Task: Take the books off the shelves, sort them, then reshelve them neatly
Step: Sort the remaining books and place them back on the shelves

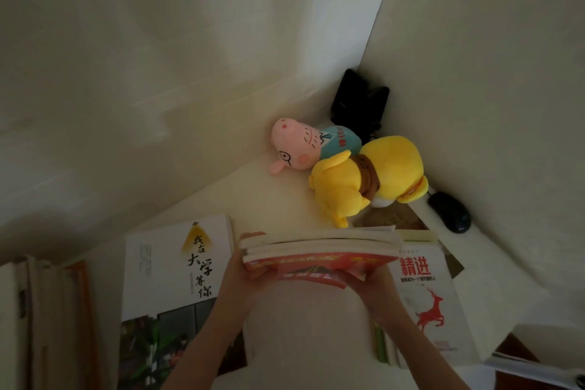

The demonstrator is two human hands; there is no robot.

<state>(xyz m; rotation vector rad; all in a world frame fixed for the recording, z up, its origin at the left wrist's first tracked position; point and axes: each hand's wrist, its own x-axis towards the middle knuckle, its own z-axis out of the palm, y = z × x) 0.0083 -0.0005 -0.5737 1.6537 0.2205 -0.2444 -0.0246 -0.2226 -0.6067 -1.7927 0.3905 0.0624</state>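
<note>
I hold a small stack of books [319,252] with a red cover on the near side, lifted above the white desk [272,199]. My left hand [242,275] grips the stack's left end, with fingertips showing over the top edge. My right hand [378,283] grips its right end from below. Flat on the desk at left lies a large white book with black calligraphy [177,266]. At right lies a white book with red characters and a red deer [433,298], on top of other books.
A pink pig plush [299,146] and a yellow plush [364,177] lie in the desk's far corner, with a black object [361,101] behind them. A black mouse [451,212] sits at right. More books stand at far left [41,320]. White walls close both sides.
</note>
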